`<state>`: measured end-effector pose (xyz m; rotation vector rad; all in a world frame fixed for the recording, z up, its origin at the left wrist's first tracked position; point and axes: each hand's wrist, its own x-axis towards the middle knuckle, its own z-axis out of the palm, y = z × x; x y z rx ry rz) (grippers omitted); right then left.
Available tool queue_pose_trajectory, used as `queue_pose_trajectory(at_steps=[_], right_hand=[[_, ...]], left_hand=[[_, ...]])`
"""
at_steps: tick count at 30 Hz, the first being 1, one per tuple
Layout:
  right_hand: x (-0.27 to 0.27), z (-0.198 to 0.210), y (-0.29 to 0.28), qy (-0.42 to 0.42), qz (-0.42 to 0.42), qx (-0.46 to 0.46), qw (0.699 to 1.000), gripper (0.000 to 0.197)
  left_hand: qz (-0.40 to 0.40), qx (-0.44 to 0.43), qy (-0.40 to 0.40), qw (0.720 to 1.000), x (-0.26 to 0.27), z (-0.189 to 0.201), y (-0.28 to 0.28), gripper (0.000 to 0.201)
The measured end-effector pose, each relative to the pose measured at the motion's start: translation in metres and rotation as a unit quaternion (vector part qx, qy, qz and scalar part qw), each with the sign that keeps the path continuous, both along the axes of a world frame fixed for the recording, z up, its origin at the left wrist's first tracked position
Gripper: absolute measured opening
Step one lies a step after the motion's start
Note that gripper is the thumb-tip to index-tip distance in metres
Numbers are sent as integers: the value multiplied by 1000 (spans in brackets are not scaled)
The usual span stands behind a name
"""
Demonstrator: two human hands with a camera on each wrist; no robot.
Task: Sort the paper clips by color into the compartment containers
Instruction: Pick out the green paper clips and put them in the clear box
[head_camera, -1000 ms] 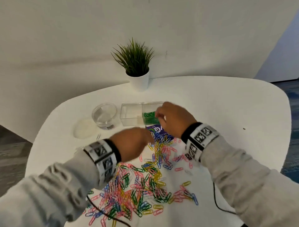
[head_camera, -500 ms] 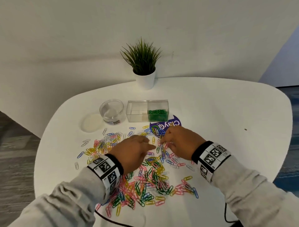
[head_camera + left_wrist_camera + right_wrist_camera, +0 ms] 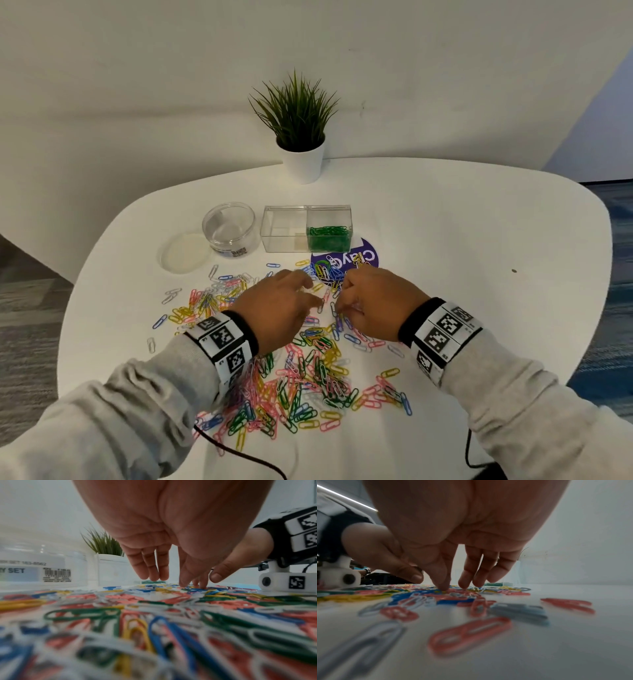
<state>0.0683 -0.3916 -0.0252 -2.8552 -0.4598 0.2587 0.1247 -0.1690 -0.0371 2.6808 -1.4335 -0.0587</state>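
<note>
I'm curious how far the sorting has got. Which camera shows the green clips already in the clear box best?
The head view: it looks down on the green clips filling the right compartment of the clear box. Both wrist views show only a thin green strip beyond the fingertips: left wrist, right wrist.

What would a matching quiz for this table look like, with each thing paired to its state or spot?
Things:
1. round clear tub
2. right compartment of the clear box
3. potted plant
4. both hands

Descriptions:
A. at the table's far edge
B. holds green clips
C. fingertips down in the loose clip pile
D. open, its lid beside it

Pairs: 1-D, 2-B, 3-A, 4-C
</note>
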Motion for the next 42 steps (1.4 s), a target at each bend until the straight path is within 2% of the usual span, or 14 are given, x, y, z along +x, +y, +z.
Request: queue_pose_trajectory(at_steps=[4, 6, 8, 12, 18, 23, 28, 30, 32, 37, 42], right_hand=[[2, -1, 5, -23, 4, -59, 998, 30], [4, -2, 8, -33, 13, -46, 998, 28], [6, -4, 10, -44, 24, -22, 999, 27], [8, -7, 14, -35, 61, -27, 997, 29], [8, -7, 16, -28, 61, -27, 997, 29], [8, -11, 15, -13, 48, -28, 998, 32], [8, -10, 16, -2, 34, -32, 999, 18], [8, -12, 17, 15, 25, -30, 999, 14], [8, -12, 18, 33, 18, -22, 999, 12], [6, -12, 19, 41, 7, -26, 999, 7], [6, -10, 19, 41, 7, -39, 998, 7]], left_hand=[[45, -37, 41, 997, 4, -1, 6, 16], [45, -34, 60, 997, 3, -4, 9, 11], [60, -28, 47, 997, 3, -6, 12, 8], [114, -36, 6, 993, 7, -7, 15, 10], [94, -4, 46, 995, 1, -5, 13, 17], [121, -6, 18, 992, 2, -6, 16, 16], [38, -45, 72, 996, -7, -4, 11, 20], [6, -19, 75, 997, -10, -4, 8, 25], [0, 3, 70, 998, -11, -4, 7, 22], [41, -21, 80, 996, -8, -4, 11, 14], [119, -17, 73, 990, -9, -2, 13, 9]])
